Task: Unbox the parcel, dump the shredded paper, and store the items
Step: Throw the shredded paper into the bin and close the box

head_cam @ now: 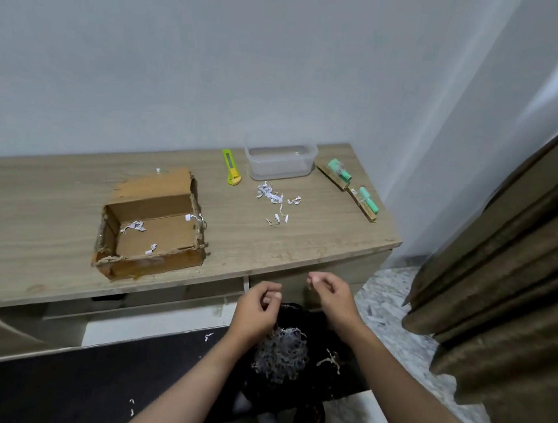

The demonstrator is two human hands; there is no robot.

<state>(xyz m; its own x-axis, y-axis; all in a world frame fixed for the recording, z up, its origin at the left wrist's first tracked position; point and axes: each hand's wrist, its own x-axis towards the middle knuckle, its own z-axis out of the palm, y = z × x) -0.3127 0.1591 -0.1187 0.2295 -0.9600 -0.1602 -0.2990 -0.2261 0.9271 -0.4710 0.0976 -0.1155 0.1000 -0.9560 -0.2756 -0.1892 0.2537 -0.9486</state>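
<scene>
Head view: both hands, left hand (pixel 256 305) and right hand (pixel 331 295), hover loosely curled and empty over a black bag (pixel 293 378) of shredded paper (pixel 280 356); the opened cardboard box (pixel 152 230) sits left on the table (pixel 301 243); stray shreds (pixel 273 197) lie near a clear container (pixel 280 161) at the far edge.

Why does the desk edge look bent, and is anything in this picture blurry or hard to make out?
In the head view the wide-angle lens bows the desk edge; lighting is soft and dim, without harsh glare; the cardboard box front looks smeared; the clear container is faint against the wall; both hands are slightly soft.
</scene>
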